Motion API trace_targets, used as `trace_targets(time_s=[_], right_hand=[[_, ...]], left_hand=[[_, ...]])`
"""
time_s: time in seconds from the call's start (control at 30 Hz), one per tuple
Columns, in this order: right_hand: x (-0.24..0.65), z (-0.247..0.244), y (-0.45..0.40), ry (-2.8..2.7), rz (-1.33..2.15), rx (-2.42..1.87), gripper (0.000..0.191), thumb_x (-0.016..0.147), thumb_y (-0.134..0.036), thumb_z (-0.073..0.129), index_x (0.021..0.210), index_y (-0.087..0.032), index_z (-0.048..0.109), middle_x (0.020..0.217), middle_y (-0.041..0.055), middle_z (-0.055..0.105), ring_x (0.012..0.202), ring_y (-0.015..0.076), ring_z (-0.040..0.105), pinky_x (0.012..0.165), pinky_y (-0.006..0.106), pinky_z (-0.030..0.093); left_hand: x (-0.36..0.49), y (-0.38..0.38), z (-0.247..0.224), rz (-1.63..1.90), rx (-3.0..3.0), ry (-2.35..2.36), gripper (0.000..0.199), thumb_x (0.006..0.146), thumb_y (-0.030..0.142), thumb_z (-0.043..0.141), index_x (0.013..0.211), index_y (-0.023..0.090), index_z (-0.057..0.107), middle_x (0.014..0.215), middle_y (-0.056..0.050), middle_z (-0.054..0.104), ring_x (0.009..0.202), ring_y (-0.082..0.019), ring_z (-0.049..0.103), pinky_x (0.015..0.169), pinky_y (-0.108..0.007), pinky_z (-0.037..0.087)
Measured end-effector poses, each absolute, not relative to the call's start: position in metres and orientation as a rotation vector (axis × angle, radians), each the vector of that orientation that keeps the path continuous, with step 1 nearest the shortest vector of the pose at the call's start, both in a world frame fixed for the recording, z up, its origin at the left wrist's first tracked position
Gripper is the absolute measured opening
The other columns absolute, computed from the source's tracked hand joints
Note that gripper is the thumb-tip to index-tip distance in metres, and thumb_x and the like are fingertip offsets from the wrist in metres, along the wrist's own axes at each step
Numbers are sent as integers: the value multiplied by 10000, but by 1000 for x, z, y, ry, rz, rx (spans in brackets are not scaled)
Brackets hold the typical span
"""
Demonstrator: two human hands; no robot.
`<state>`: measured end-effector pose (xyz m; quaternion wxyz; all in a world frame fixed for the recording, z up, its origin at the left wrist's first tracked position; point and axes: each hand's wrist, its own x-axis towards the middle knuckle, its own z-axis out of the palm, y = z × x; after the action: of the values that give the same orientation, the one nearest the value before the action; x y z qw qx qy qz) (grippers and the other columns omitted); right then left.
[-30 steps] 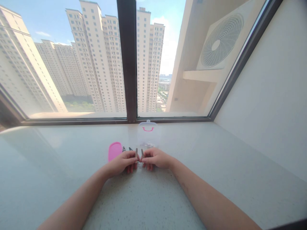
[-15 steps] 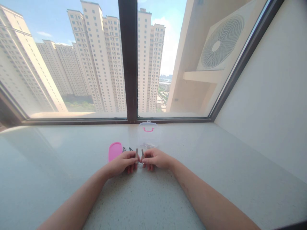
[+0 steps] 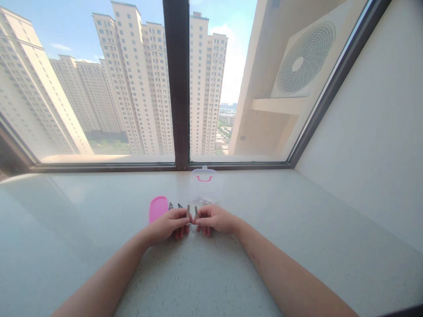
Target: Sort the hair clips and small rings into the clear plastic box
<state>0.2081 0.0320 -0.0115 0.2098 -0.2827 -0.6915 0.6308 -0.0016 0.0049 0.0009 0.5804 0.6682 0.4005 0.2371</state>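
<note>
Just above the countertop, my left hand [image 3: 172, 221] is closed, pinching a slim grey-brown strip [image 3: 188, 211] upright between thumb and fingers. Close on its right, my right hand [image 3: 215, 219] pinches a second slim grey-brown strip [image 3: 196, 211], which leans slightly left. Some small shiny bits show between the fingertips, too small to name; whether they join the two strips I cannot tell. A pink oval tray or lid [image 3: 158, 208] lies behind my left hand, partly covered by it. Small dark pieces [image 3: 180, 205] lie beside it, partly hidden.
Behind my right hand stands a clear plastic box [image 3: 204, 189] with a pink handle [image 3: 204, 178] and several small pieces [image 3: 205, 200] at its bottom. The pale speckled countertop [image 3: 201, 277] reaches back to a dark window frame [image 3: 231, 166]. A white wall [image 3: 373, 145] rises at the right.
</note>
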Motion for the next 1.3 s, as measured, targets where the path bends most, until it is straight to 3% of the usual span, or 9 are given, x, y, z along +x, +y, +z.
trace_targets(time_s=[1.3], right_hand=[[208,-14,33,-1919,1760,-775,286,770,-413,661,776,-140,576,690,13,618,530,103,576,474,210,447]], left_hand=[[-1,3,3,553,1553,947,262,831,414,550,837,153,547,634,10,576,499,-99,511,463,-210,378]])
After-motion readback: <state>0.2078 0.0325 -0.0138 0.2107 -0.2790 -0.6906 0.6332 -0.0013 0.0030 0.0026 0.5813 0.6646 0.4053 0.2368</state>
